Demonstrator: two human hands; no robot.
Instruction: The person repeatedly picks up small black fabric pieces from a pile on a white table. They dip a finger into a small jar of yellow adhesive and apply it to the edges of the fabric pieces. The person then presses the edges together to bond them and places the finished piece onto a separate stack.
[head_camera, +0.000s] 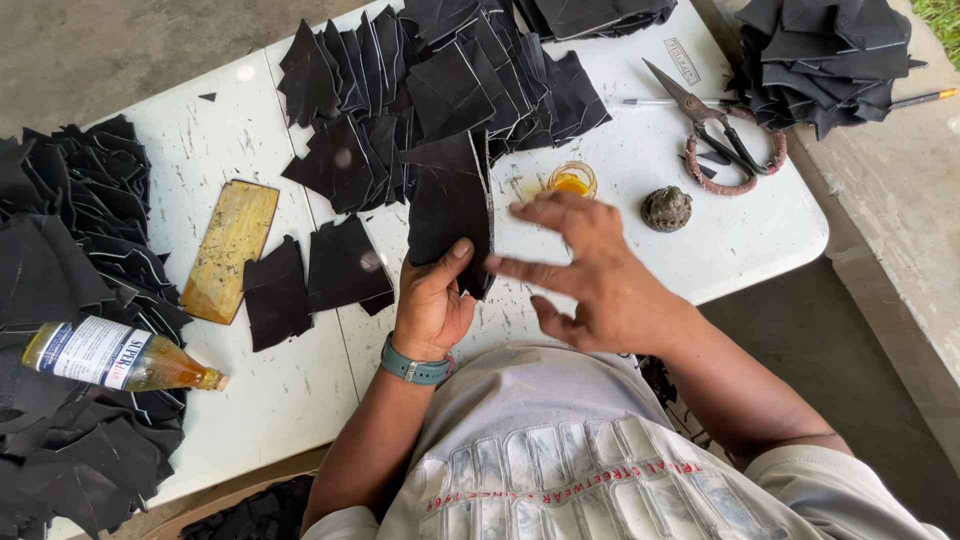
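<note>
The left hand (432, 305) is gripping a flat black piece of cut leather-like sheet (452, 205), thumb pressed on its lower edge, holding it upright over the white scratched tabletop (290, 390). The right hand (600, 275) is hovering open just beside the sheet's right edge, fingers spread and gripping nothing; its fingertips are blurred.

The small round glass dish of amber liquid (572, 181) is sitting just behind those spread fingers, so a careless sweep is likely to be tipping it and wetting the fanned pile of black cut pieces (440, 90) near it. The sheet is looking limp, and a one-handed pinch at its bottom may be letting it fold or slip. The clear bottle of amber liquid (120, 358) is lying on its side at the left, resting against more black pieces; whether it is capped I cannot tell, so a leak is possible. The iron scissors with wrapped handles (715, 135) are lying well apart.
</note>
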